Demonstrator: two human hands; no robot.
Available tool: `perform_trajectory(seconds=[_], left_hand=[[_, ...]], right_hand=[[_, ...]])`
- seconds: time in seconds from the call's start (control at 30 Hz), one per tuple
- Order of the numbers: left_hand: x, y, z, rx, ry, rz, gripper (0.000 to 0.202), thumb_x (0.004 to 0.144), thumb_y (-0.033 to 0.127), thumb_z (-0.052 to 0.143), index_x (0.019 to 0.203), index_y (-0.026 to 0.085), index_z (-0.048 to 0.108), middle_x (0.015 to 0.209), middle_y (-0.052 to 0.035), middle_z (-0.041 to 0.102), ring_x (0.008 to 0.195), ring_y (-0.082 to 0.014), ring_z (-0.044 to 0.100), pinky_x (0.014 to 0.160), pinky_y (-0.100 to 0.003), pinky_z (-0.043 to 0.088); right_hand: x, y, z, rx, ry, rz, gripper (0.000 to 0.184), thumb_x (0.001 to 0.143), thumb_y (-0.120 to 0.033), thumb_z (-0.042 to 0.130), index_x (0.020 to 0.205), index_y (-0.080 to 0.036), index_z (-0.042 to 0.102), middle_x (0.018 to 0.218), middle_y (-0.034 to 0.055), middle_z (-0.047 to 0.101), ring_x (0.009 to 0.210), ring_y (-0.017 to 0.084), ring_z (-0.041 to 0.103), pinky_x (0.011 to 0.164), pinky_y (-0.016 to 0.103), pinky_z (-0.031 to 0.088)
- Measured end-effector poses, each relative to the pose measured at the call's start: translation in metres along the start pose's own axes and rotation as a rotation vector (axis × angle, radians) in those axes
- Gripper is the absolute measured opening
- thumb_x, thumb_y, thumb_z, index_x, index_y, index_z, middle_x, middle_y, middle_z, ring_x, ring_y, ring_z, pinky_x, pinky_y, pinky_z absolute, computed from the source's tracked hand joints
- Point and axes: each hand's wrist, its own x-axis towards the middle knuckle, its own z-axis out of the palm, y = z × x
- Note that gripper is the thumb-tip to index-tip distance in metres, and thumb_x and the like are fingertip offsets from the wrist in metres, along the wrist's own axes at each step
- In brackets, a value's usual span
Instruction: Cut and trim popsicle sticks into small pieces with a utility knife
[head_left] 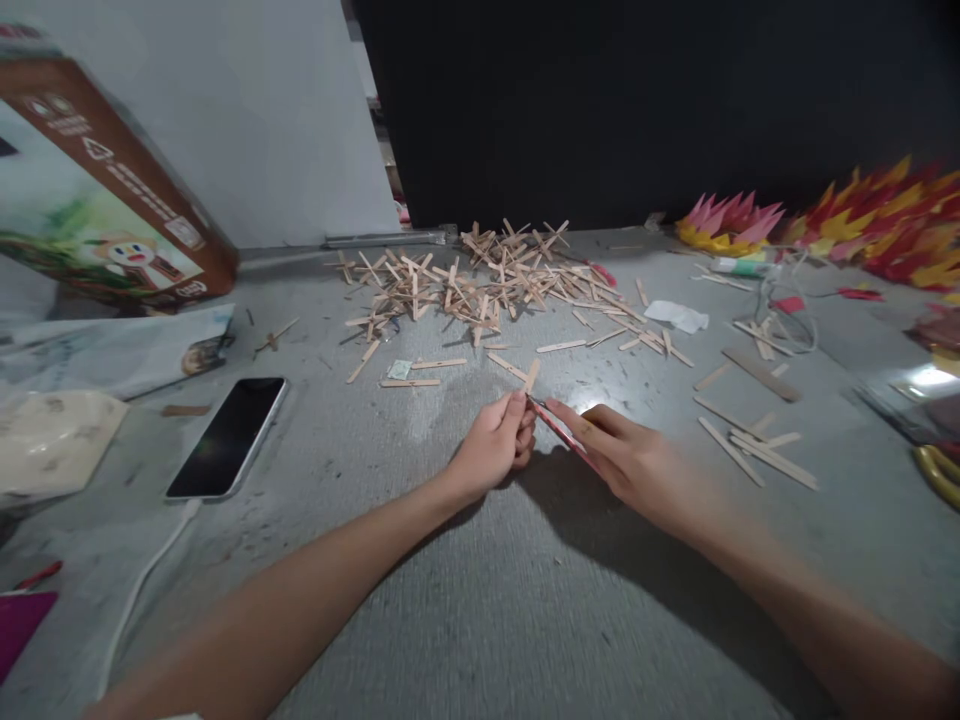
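Note:
My left hand (501,438) is closed, pinching a wooden craft stick (532,376) whose upper end stands up above the thumb. In my right hand (626,450) is a slim red-handled tool (564,432) with a dark tip. That tip meets the stick right at my left thumb; its exact kind is too small to make out. Just beyond my hands lies a loose craft stick (507,366). Two more sticks lie to the left, with a small pale green square (400,370) by them. The stick's lower end is hidden in my left fingers.
A large pile of craft sticks (480,280), many crossed, spreads across the back. A phone (229,437) with a white cable lies left, before a brown box (112,190). Loose sticks (772,455), white paper (676,316) and pink-yellow paper petals (727,225) are on the right.

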Motion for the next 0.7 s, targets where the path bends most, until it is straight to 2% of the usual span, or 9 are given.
perform_trajectory(seconds=[0.1,0.2,0.3,0.37,0.43,0.5,0.57,0.7], left_hand=[[0.000,0.001,-0.001,-0.008,-0.027,-0.008,0.052,0.099,0.070,0.051,0.080,0.024,0.040,0.056,0.0123,0.028,0.041,-0.0053,0.020,0.040,-0.019,0.019],[0.000,0.001,-0.002,0.004,-0.019,-0.021,0.050,0.099,0.068,0.052,0.079,0.025,0.037,0.057,0.0126,0.025,0.041,-0.0059,0.019,0.041,-0.019,0.018],[0.002,0.000,-0.003,0.031,-0.032,-0.068,0.049,0.100,0.064,0.052,0.075,0.025,0.035,0.056,0.0115,0.026,0.043,-0.0067,0.021,0.042,-0.019,0.018],[0.002,-0.001,-0.004,0.053,-0.059,-0.107,0.049,0.099,0.061,0.052,0.071,0.025,0.034,0.054,0.0106,0.027,0.043,-0.0071,0.022,0.043,-0.020,0.018],[0.003,-0.002,-0.003,0.071,-0.075,-0.128,0.049,0.098,0.059,0.051,0.068,0.025,0.032,0.053,0.0103,0.026,0.044,-0.0074,0.021,0.044,-0.021,0.019],[0.002,-0.002,-0.002,0.087,-0.069,-0.146,0.047,0.096,0.058,0.050,0.067,0.025,0.032,0.054,0.0104,0.024,0.044,-0.0079,0.020,0.045,-0.023,0.019],[0.001,-0.001,-0.001,0.122,-0.064,-0.173,0.045,0.095,0.058,0.051,0.069,0.025,0.034,0.056,0.0097,0.025,0.047,-0.0089,0.022,0.047,-0.024,0.021],[-0.001,-0.002,-0.001,0.197,-0.110,-0.138,0.042,0.092,0.058,0.054,0.073,0.024,0.038,0.064,0.0075,0.029,0.056,-0.0109,0.026,0.053,-0.025,0.022]], right_hand=[[0.002,0.003,-0.003,-0.063,0.004,-0.020,0.060,0.109,-0.023,0.047,0.167,-0.038,0.036,0.115,0.0085,0.069,0.080,0.019,0.071,0.072,0.031,0.056],[0.005,0.003,-0.006,0.002,0.063,-0.042,0.052,0.111,-0.023,0.043,0.161,-0.034,0.047,0.116,0.0096,0.068,0.087,0.020,0.071,0.078,0.033,0.056],[0.008,0.002,-0.008,0.157,0.206,0.009,0.043,0.109,-0.027,0.051,0.152,-0.027,0.058,0.113,0.0094,0.070,0.093,0.020,0.070,0.083,0.033,0.055],[0.009,0.000,-0.007,0.204,0.335,0.058,0.034,0.104,-0.028,0.060,0.137,-0.023,0.068,0.104,0.0074,0.071,0.089,0.020,0.068,0.080,0.033,0.053],[0.009,-0.001,-0.003,0.187,0.425,0.045,0.026,0.099,-0.023,0.064,0.123,-0.023,0.074,0.093,0.0051,0.071,0.082,0.020,0.066,0.076,0.034,0.051],[0.010,-0.003,0.004,0.149,0.452,-0.027,0.030,0.097,-0.015,0.059,0.121,-0.023,0.075,0.084,0.0036,0.068,0.078,0.020,0.063,0.074,0.036,0.048],[0.012,-0.004,0.011,0.109,0.441,-0.096,0.040,0.096,-0.009,0.054,0.127,-0.023,0.074,0.079,0.0030,0.065,0.074,0.020,0.060,0.073,0.036,0.044],[0.016,-0.005,0.021,0.039,0.428,-0.169,0.053,0.092,-0.001,0.050,0.136,-0.022,0.071,0.079,0.0036,0.066,0.075,0.021,0.058,0.072,0.036,0.040]])
